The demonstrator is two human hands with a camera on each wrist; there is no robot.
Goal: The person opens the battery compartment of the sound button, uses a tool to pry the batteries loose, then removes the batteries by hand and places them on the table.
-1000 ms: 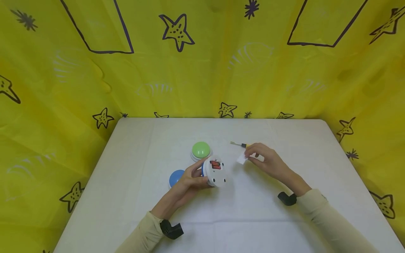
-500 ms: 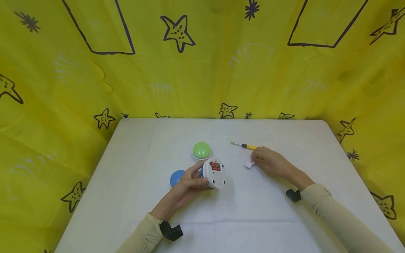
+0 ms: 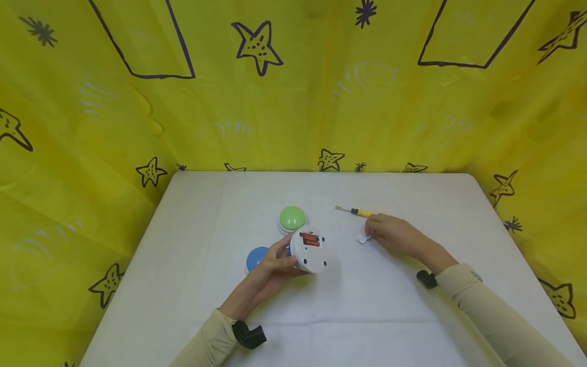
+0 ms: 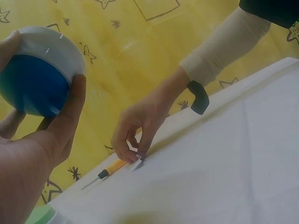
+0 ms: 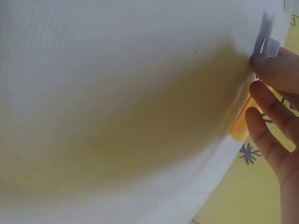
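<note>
My left hand [image 3: 277, 263] grips a round white-and-blue push-button buzzer [image 3: 313, 258] above the table, its underside turned to the head camera. Two red batteries [image 3: 311, 239] show in its uncovered compartment. In the left wrist view, the buzzer's blue dome [image 4: 35, 86] sits between thumb and fingers. On the right, my right hand [image 3: 395, 235] pinches a small white battery cover [image 3: 363, 238] at the tabletop; the right wrist view shows the cover [image 5: 266, 39] by the thumb tip. A yellow-handled screwdriver [image 3: 364, 213] lies just beyond these fingers.
Behind the left hand stands a green-domed buzzer [image 3: 292, 218]. A blue-domed buzzer [image 3: 255, 258] lies to its left, partly hidden by the hand. The white-covered table [image 3: 215, 199] ends at a yellow curtain [image 3: 293, 102] at the back.
My right hand has moved right and down to the table with the battery cover, uncovering more of the screwdriver handle. The held buzzer has turned slightly in my left hand.
</note>
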